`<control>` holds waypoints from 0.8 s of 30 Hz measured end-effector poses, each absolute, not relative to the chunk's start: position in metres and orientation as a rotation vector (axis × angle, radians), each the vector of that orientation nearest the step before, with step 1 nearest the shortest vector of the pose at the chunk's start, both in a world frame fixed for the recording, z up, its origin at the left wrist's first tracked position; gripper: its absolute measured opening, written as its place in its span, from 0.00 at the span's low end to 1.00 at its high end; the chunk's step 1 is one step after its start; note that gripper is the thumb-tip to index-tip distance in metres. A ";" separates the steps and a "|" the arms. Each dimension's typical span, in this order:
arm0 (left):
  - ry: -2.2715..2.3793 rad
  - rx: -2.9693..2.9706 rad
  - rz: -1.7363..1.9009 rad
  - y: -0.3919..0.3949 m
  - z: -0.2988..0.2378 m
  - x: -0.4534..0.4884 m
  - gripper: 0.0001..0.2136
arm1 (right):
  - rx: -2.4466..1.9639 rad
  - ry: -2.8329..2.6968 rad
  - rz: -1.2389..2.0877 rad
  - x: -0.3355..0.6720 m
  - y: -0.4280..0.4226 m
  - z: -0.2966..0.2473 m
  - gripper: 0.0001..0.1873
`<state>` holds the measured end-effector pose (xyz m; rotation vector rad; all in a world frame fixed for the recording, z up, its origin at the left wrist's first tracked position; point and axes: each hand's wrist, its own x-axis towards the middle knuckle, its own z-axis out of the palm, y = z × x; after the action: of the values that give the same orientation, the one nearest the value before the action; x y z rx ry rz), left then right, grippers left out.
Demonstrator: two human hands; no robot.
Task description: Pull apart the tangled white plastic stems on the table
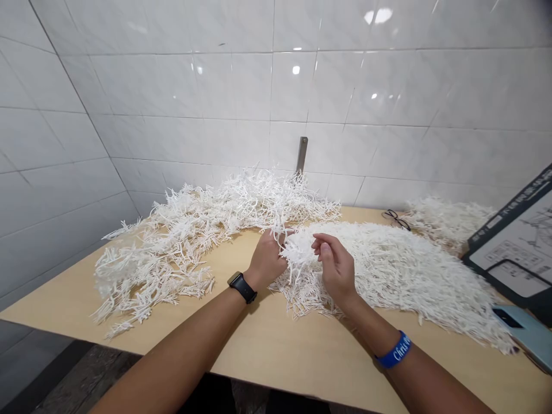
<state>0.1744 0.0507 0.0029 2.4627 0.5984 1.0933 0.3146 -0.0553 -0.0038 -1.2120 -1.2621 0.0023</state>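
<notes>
My left hand is closed around a bunch of white, thin, branching sprigs, which look like plastic. Some strands stick up above its fist, and others fan out toward the right. Beside the bunch, my right hand has its fingers curled in toward the thumb, at the bunch's right edge. Whether a strand lies between those fingertips is too small to tell. Under and behind both hands spreads a dense heap of similar white sprigs, reaching to the right. A looser, tangled pile curves along the back and left.
The wooden table meets a tiled wall. A metal strip stands against the wall. Toward the right are a small black looped item, another white pile, a dark printed box and a light blue phone.
</notes>
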 end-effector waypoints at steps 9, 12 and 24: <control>0.611 2.498 1.263 0.050 0.008 0.172 0.25 | -1.158 -1.453 -0.101 0.311 -0.060 0.001 0.11; 0.616 2.511 1.257 0.051 0.007 0.171 0.25 | -1.118 -1.562 -0.258 0.312 -0.060 0.004 0.19; 0.680 2.544 1.300 0.051 0.005 0.171 0.17 | -1.231 -1.994 -0.677 0.316 -0.055 0.009 0.29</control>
<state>0.1709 0.0513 0.0055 2.5438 0.6795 1.2999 0.3162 -0.0554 0.0091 -1.2310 -1.9945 -0.6772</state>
